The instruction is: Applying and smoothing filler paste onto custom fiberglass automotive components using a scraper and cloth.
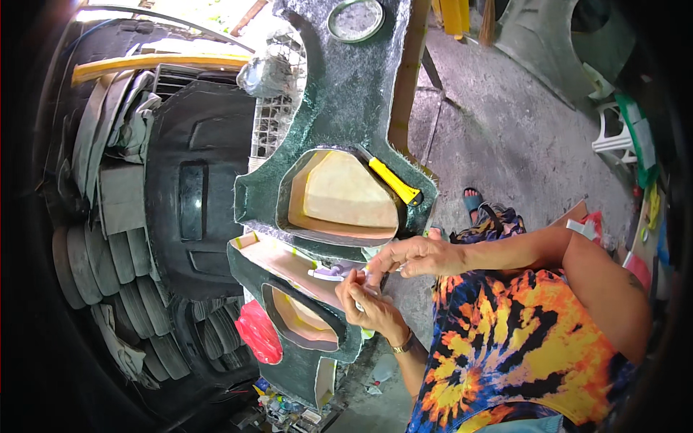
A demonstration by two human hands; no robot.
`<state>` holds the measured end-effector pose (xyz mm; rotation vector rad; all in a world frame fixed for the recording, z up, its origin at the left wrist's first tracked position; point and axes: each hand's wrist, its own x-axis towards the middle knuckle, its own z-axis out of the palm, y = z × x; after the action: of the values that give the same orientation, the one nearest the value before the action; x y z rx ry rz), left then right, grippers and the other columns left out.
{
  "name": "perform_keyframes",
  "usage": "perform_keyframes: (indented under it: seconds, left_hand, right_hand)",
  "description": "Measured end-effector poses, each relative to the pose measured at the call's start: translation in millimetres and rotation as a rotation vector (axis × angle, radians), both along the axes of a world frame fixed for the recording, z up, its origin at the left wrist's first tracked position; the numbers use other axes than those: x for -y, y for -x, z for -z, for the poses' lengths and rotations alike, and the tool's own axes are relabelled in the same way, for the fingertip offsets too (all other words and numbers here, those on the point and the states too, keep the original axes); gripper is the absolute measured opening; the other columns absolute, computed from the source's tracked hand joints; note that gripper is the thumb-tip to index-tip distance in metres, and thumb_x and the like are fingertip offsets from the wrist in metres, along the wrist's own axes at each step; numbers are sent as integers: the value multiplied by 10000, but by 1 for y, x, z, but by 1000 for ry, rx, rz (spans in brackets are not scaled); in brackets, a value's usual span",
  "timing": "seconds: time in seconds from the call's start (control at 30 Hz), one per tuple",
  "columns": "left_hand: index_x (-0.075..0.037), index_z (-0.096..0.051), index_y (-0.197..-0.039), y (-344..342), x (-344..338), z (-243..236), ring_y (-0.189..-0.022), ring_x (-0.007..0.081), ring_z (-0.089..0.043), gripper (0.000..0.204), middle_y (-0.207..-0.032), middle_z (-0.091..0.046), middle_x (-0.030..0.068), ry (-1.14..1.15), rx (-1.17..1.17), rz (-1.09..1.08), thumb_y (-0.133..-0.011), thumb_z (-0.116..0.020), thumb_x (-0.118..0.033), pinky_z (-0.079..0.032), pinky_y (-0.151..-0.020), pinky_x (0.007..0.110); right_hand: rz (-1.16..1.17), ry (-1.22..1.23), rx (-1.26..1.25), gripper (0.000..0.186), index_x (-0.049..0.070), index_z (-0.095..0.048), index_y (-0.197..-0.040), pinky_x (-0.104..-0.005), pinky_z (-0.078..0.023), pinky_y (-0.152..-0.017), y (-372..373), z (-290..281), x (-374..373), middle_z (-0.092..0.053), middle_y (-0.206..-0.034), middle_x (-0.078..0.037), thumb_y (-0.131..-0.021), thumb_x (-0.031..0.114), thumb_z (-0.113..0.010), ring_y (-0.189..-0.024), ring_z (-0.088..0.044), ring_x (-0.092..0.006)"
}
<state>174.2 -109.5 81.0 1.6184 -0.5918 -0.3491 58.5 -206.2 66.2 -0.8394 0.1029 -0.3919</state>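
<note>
Head view: the left hand and right hand meet, fingers curled, beside a small pale piece seen against the lower panel; whether they clamp it, I cannot tell. Steady fingertips would likely serve best, kept clear of the yellow knife, blade seemingly out, on the upper panel.

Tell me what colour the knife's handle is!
The handle is yellow and black; the head view shows it best.

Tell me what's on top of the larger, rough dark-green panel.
On the panel lie a yellow-and-black utility knife and a round grey lid; the surface beneath them is hidden.
</note>
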Motion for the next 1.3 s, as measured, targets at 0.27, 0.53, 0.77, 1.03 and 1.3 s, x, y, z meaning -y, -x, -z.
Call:
perform_keyframes:
  seconds: [0.27,0.53,0.77,1.03,1.3]
  left_hand:
    - [66,-621,-1086,-4,-9,4,-829,155,-564,278,-963,-547,92,-178,160,187,-964,-546,-173,-504,-710,262]
    - [35,-559,-858,0,9,-11,-773,129,-519,310,-866,-556,55,-185,-302,158,-994,-489,-235,-454,-714,273]
    - [29,-570,-819,-3,5,-19,-764,202,-556,295,-810,-558,108,-77,-299,164,-966,-528,-223,-479,-725,333]
    - [19,-555,-815,-8,1,-29,-784,218,-544,292,-827,-539,112,-134,-382,321,-948,-554,-241,-459,-750,353]
    - [32,-612,-868,5,23,-40,-774,241,-607,277,-837,-611,150,-179,-414,385,-922,-596,-239,-494,-672,342]
  right_hand:
    - [168,487,-228,495,31,-561,-1253,-355,-420,-943,1,-5,-6,-538,-1129,-120,-763,0,-499,-1076,-541,-254]
    - [104,274,-212,445,22,-579,-1240,-347,-411,-920,7,-14,12,-556,-1053,-102,-804,-1,-495,-1040,-541,-210]
    - [112,-567,-364,356,23,-561,-1251,-245,-438,-660,-70,19,68,-539,-872,-13,-930,164,-498,-774,-515,-86]
    - [-53,-496,-753,117,144,-529,-820,-211,-279,-432,-175,128,105,-477,-633,53,-873,246,-553,-506,-372,-30]
    - [-150,-690,-644,311,85,-529,-1159,-192,-202,-374,-164,139,117,-428,-613,44,-853,132,-518,-465,-303,-32]
